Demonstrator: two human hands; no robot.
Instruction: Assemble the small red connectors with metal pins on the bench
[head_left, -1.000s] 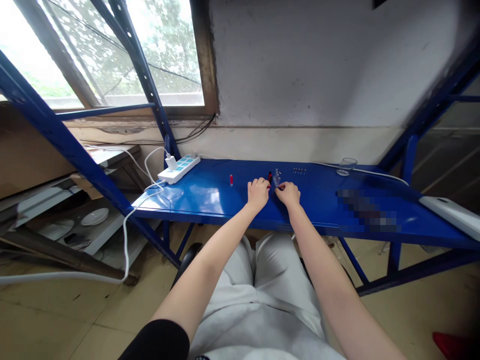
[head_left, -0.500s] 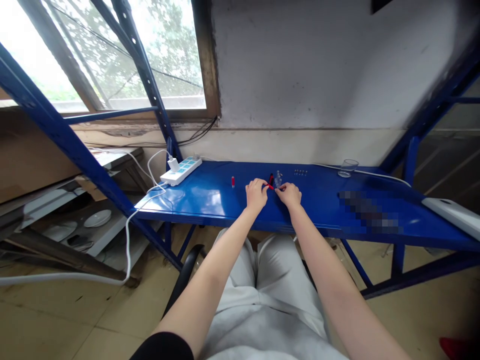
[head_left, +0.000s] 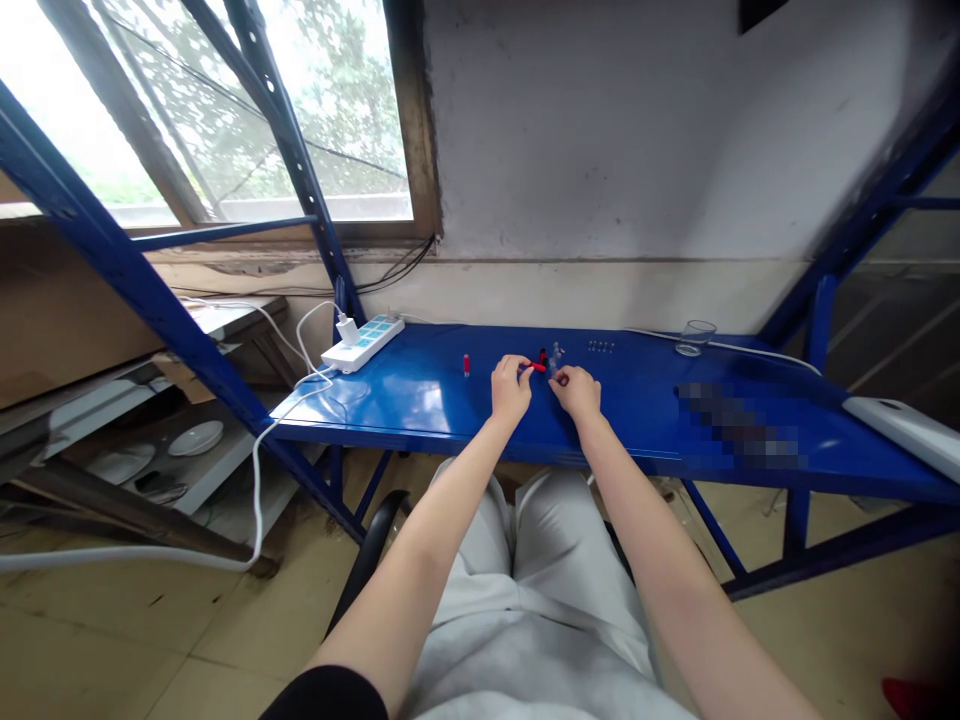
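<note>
My left hand point(head_left: 511, 388) pinches a small red tube-like piece point(head_left: 535, 367), too small to name surely, above the blue table point(head_left: 405, 395). Just to its right, my right hand point(head_left: 577, 390) has its fingers closed at a small dark piece I cannot make out. A little gap separates the two hands. Behind them are another red and black piece point(head_left: 543, 355) and a cluster of small clear parts point(head_left: 556, 355). One more red piece with a pale end point(head_left: 466, 365) stands upright to the left.
Several tiny metal-looking bits point(head_left: 601, 347) lie in rows behind my right hand. A clear glass point(head_left: 695, 338) is at the back right, near a blurred dark object point(head_left: 739, 425). A white power strip point(head_left: 363, 344) with a cable sits at the left end.
My hands have drawn slightly apart. The red piece stays with my left hand, its free end now clear of my right fingers.
</note>
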